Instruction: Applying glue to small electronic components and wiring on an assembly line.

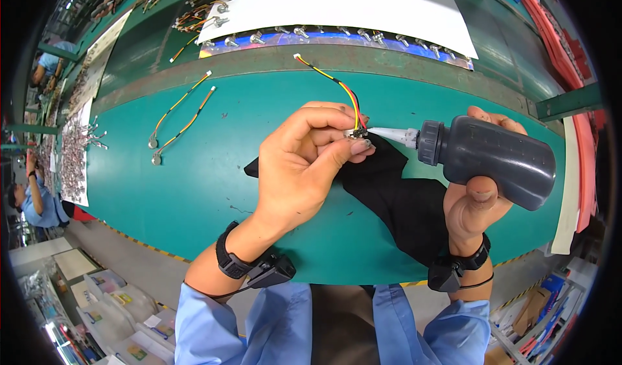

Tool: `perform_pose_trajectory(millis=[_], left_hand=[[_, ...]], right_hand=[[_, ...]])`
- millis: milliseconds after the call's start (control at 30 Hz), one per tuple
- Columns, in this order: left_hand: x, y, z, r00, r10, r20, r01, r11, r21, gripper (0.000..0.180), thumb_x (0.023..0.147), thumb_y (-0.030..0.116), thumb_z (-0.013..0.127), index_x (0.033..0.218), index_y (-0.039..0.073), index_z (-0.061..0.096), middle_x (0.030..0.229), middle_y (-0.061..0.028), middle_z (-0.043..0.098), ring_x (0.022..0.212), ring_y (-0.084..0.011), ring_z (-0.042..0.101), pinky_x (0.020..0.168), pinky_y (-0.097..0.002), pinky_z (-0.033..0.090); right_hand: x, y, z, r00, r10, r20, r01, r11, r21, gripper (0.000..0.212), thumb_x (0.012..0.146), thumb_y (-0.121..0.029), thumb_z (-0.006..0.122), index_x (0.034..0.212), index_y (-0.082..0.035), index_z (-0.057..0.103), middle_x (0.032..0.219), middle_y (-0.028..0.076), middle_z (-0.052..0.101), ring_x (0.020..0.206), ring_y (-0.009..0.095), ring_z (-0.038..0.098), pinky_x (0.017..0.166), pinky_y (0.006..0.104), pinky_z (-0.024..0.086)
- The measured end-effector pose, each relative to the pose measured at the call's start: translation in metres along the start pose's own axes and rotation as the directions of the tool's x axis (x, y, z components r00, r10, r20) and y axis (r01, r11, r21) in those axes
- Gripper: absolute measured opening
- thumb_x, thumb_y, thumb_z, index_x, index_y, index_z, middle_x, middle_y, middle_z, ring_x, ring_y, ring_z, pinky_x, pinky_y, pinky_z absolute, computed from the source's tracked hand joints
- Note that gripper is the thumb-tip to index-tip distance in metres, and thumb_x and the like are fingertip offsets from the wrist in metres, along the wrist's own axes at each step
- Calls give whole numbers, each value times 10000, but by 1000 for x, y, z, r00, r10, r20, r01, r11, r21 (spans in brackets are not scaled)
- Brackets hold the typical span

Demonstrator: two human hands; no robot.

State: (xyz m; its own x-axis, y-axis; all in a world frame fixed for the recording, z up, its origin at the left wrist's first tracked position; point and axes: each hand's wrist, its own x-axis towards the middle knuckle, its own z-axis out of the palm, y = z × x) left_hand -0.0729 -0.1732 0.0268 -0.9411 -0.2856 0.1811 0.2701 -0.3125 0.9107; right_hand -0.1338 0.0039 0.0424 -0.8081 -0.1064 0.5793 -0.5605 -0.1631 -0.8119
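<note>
On the green tabletop (194, 170), seen from above, a white sheet (363, 8) lies at the far edge with a row of small metal parts (337, 36) along its near border. Black cloth (402, 203) lies under both hands. Two spare orange-wired leads (178, 115) lie well apart to the left.

Right hand (476, 203): wrapped round a dark grey squeeze bottle (492, 157), thumb on its near side, fingers over the top. The bottle lies nearly level, its pale nozzle (392, 133) pointing left.

Left hand (301, 164): thumb and fingers pinched on a small connector (356, 133) held above the cloth. Its red, yellow and black wires (334, 83) trail up and away to a free plug near the far edge.

Nozzle tip sits just at the connector; whether it touches cannot be told.

Risks, as judged:
- Too hard a squeeze could flood the connector and run onto the fingertips or the cloth.
- The pinch covers little of the part; a nudge from the nozzle could twist it or knock it loose.
- The loose wire tail could snag and tug the connector off line.
</note>
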Motion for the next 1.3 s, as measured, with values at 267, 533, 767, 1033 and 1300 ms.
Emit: perform_pose_trajectory(millis=[267,533,767,1033,1300], left_hand=[[4,6,-2,995,-71,71,71,997,1,180,789,-142,494,953,-68,503,1084,-163,490,848,-236,615,737,-312,551],[6,6,-7,989,-77,129,95,985,-146,189,783,-115,531,958,-44,519,1148,-176,451,835,-271,621,679,-307,567],[6,2,-10,987,-70,147,99,975,-198,193,773,-98,554,951,-26,536,1103,-156,459,780,-244,619,608,-283,567],[8,-1,-10,987,-73,140,99,976,-191,197,765,-95,569,948,-27,540,1063,-140,463,751,-229,610,579,-276,559],[13,16,-16,998,63,-24,-58,983,176,173,753,-95,584,915,-52,547,1053,-132,465,755,-199,607,610,-277,549]], right_hand=[[6,4,8,998,-26,-60,33,993,117,701,689,-344,738,1168,35,396,1055,166,553,916,238,571,781,330,470],[26,18,-9,841,540,-21,-488,775,402,495,848,-396,540,1141,-11,435,1050,140,548,589,73,420,527,210,366],[18,7,-3,796,599,92,-544,639,543,444,875,-390,500,1113,-19,456,1078,159,545,550,45,382,509,196,348],[17,8,-1,784,614,91,-563,642,520,442,871,-399,503,1086,-15,473,1078,156,549,543,49,376,512,194,350],[37,34,-17,784,620,32,-465,551,693,380,896,-357,476,1034,-4,494,1024,139,562,519,58,368,466,181,324]])
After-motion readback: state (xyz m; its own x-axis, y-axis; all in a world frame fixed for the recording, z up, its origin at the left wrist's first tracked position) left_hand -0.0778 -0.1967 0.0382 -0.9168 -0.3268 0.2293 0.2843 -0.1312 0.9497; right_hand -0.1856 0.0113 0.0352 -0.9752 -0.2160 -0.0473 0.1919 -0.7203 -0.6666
